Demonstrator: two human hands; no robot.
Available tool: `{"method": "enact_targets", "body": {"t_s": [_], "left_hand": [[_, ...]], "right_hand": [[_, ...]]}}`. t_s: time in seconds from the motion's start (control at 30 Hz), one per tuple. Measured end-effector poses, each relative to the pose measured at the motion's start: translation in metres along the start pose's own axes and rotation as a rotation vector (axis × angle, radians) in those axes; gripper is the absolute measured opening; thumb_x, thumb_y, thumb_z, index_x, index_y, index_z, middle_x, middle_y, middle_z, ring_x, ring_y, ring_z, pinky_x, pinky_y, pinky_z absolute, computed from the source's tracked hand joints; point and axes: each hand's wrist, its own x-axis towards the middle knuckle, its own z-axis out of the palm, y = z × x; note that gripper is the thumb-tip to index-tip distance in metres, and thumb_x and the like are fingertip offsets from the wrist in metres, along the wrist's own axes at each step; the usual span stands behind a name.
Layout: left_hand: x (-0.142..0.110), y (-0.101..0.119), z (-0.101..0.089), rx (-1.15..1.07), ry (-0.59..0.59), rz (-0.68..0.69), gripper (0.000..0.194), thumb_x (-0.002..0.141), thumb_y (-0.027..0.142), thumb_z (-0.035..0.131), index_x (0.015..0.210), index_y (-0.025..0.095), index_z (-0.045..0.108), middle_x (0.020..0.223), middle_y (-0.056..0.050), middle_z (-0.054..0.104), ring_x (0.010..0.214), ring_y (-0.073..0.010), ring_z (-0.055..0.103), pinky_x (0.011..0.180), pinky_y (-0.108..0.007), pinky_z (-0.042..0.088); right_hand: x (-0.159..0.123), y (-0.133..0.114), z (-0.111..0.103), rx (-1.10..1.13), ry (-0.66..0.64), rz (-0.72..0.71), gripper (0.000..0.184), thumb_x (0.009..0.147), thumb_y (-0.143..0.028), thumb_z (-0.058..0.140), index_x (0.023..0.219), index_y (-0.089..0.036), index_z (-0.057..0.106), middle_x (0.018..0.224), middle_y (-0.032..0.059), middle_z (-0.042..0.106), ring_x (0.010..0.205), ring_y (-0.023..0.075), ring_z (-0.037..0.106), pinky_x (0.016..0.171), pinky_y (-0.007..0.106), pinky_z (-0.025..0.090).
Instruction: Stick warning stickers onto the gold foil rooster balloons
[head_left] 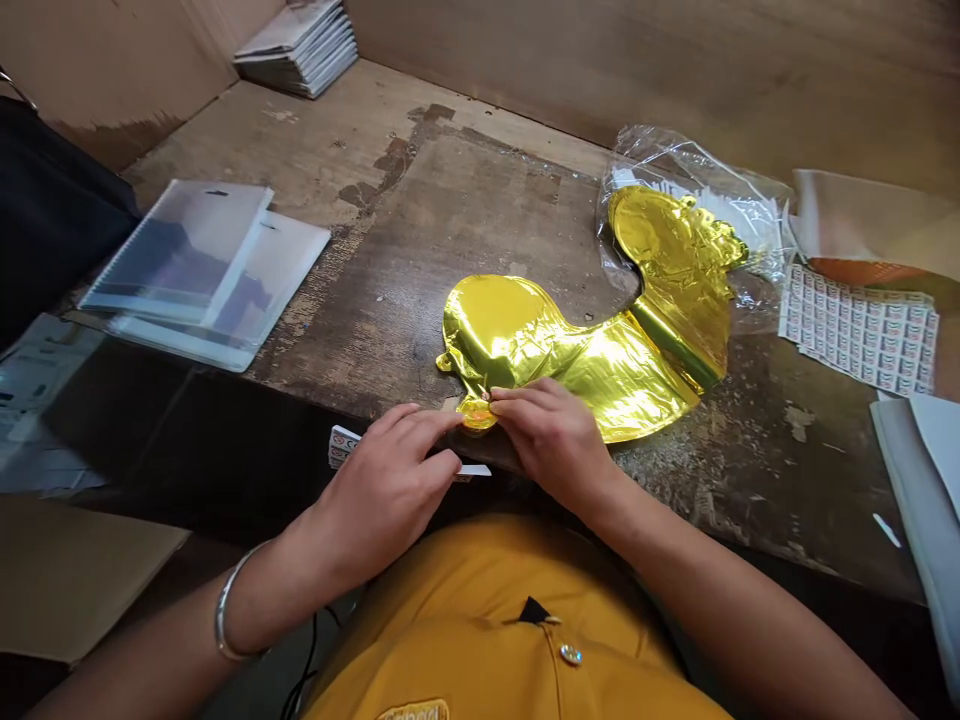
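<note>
A shiny gold foil balloon (630,370), flat and curved, lies across the table near its front edge. My right hand (559,440) is closed at the balloon's small neck tab, its fingertips pinching the foil there. From the other side, the index finger of my left hand (397,480) touches the same tab. A small sheet of printed labels (344,447) is gripped in my left hand, with its ends sticking out on both sides; the palm hides its middle.
Clear plastic sleeves (202,250) lie at left, and a stack of folded packets (300,50) sits in the back corner. A crinkled clear bag (675,160) lies behind the balloon. Sticker sheets (859,330) and white sheets (919,480) are at right. A wooden panel (675,60) bounds the back.
</note>
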Motion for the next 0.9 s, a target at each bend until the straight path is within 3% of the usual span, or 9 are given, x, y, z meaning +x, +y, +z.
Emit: {"method": "enact_targets", "body": {"t_s": [0.1,0.17,0.3,0.5,0.6,0.67,0.7,0.77,0.9], "left_hand": [[0.003,-0.001,-0.003,-0.016,0.027,-0.03,0.015,0.088,0.015,0.053,0.083,0.015,0.067,0.129,-0.013,0.053,0.118,-0.0262,0.05,0.101,-0.046,0.043],[0.007,-0.002,-0.006,-0.012,0.049,-0.029,0.014,0.088,0.015,0.053,0.084,0.015,0.066,0.132,-0.013,0.05,0.123,-0.0273,0.047,0.103,-0.048,0.042],[0.02,-0.003,-0.012,-0.049,0.01,0.04,0.015,0.089,0.017,0.053,0.082,0.016,0.066,0.135,-0.012,0.05,0.127,-0.0274,0.044,0.107,-0.048,0.04],[0.043,-0.007,-0.003,-0.054,-0.162,0.222,0.013,0.089,0.019,0.053,0.085,0.016,0.065,0.135,-0.012,0.054,0.128,-0.0261,0.046,0.113,-0.047,0.034],[0.049,-0.012,0.003,-0.096,-0.214,0.256,0.016,0.091,0.02,0.049,0.083,0.017,0.063,0.129,-0.01,0.057,0.126,-0.0239,0.048,0.113,-0.047,0.033],[0.051,-0.015,0.004,-0.126,-0.226,0.242,0.02,0.092,0.02,0.047,0.08,0.017,0.061,0.115,-0.01,0.063,0.117,-0.0226,0.053,0.108,-0.046,0.037],[0.051,-0.015,0.005,-0.139,-0.226,0.234,0.021,0.092,0.02,0.047,0.078,0.017,0.061,0.108,-0.009,0.064,0.112,-0.0224,0.055,0.104,-0.044,0.04],[0.051,-0.015,0.004,-0.157,-0.219,0.219,0.022,0.092,0.02,0.047,0.075,0.016,0.06,0.097,-0.009,0.064,0.103,-0.0224,0.056,0.096,-0.041,0.045],[0.049,-0.013,0.003,-0.183,-0.209,0.195,0.018,0.09,0.018,0.048,0.075,0.017,0.059,0.098,-0.009,0.063,0.099,-0.0228,0.055,0.089,-0.04,0.047]], "right_hand": [[0.01,0.003,-0.008,0.24,-0.02,0.318,0.011,0.083,-0.024,0.064,0.077,-0.017,0.071,0.073,0.0025,0.071,0.068,0.0145,0.062,0.063,0.026,0.048],[0.017,0.007,-0.013,0.367,-0.065,0.476,0.022,0.082,-0.034,0.064,0.069,-0.017,0.068,0.059,-0.0016,0.061,0.055,0.0108,0.053,0.053,0.023,0.04],[0.029,0.016,-0.019,0.513,-0.117,0.587,0.036,0.083,-0.042,0.057,0.06,-0.016,0.061,0.051,-0.0049,0.043,0.05,0.0076,0.036,0.048,0.023,0.029],[0.039,0.019,-0.016,0.552,-0.151,0.613,0.026,0.075,-0.036,0.062,0.06,-0.018,0.052,0.056,-0.0052,0.045,0.053,0.0082,0.038,0.049,0.022,0.031],[0.033,0.015,-0.019,0.414,-0.047,0.538,0.021,0.078,-0.035,0.061,0.068,-0.018,0.055,0.062,-0.002,0.053,0.059,0.0116,0.047,0.056,0.026,0.041],[0.022,0.011,-0.022,0.203,0.077,0.397,0.022,0.078,-0.034,0.063,0.089,-0.015,0.061,0.086,0.0072,0.065,0.082,0.0196,0.057,0.073,0.035,0.049],[0.015,0.009,-0.024,0.091,0.101,0.321,0.032,0.078,-0.032,0.064,0.103,-0.014,0.06,0.103,0.0125,0.065,0.098,0.0244,0.056,0.084,0.041,0.048],[0.001,0.005,-0.026,-0.072,0.052,0.208,0.046,0.077,-0.027,0.065,0.119,-0.013,0.056,0.127,0.0182,0.057,0.117,0.0304,0.048,0.097,0.05,0.043],[-0.013,-0.003,-0.025,-0.162,-0.018,0.169,0.016,0.081,-0.019,0.059,0.095,-0.015,0.067,0.12,0.0152,0.063,0.111,0.0287,0.053,0.097,0.046,0.046]]}}
